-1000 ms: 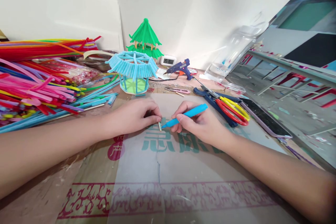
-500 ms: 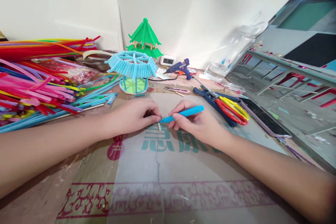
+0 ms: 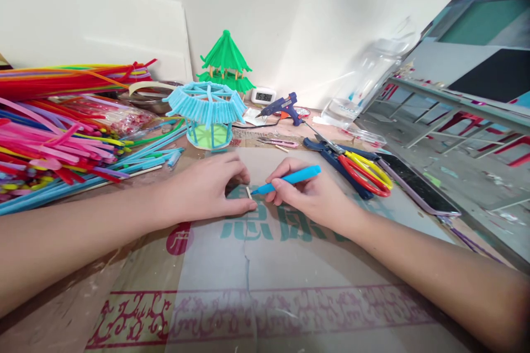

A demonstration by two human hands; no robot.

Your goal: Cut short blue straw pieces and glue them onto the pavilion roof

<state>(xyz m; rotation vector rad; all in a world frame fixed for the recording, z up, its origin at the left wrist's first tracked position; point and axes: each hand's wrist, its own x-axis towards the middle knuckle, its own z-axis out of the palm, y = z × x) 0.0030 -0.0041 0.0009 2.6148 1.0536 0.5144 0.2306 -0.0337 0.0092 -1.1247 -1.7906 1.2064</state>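
Grasping a blue marker (image 3: 301,175) in the right fingers (image 3: 289,191), tip at or beside a short pale stick (image 3: 249,193) between the left fingers (image 3: 238,207); cannot tell whether pinched there. Probably light, stiff, apt to roll; best held by the ends.

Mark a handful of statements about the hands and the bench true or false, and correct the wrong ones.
1. The right hand holds a blue marker. True.
2. The left hand grips the scissors. False: the left hand has thumb and index finger apart beside a short pale stick.
3. The green-roofed model stands behind the light-blue model. True.
4. The phone lies left of both hands. False: the phone is on the right.
5. The glue gun is farther back than the hands. True.
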